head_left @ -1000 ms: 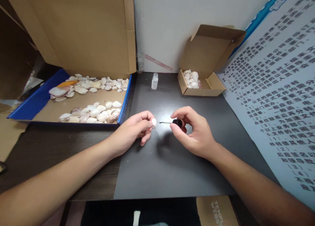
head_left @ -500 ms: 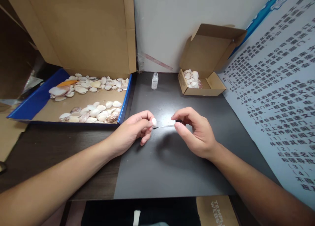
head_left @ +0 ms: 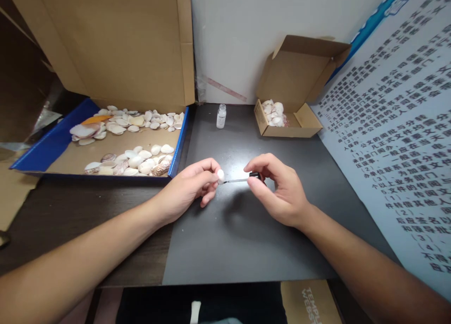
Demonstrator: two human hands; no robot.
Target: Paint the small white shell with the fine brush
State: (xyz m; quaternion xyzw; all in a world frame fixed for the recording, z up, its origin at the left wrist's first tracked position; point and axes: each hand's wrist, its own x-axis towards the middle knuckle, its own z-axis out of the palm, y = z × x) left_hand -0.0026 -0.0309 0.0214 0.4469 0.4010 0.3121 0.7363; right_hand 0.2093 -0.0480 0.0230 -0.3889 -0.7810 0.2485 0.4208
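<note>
Between the thumb and fingers of my left hand (head_left: 197,183) is a small white seashell (head_left: 221,175), held above the grey mat. My right hand (head_left: 280,190) pinches the black cap of a thin brush (head_left: 254,176). The brush's pale stem points left, and its dark tip is at the shell's lower right edge; whether it touches I cannot tell. Behind the hands, a small clear glass bottle (head_left: 221,117) with a printed label stands upright without a cap.
At left lies an open blue-edged cardboard box (head_left: 81,154) with several seashells in two groups. A smaller open carton (head_left: 292,131) at the back right holds more shells. A large printed sheet (head_left: 394,140) borders the right side, and a white wall (head_left: 232,46) the back.
My right hand has shifted slightly, and more of the black cap shows between its fingers. My left hand keeps the shell in nearly the same place.
</note>
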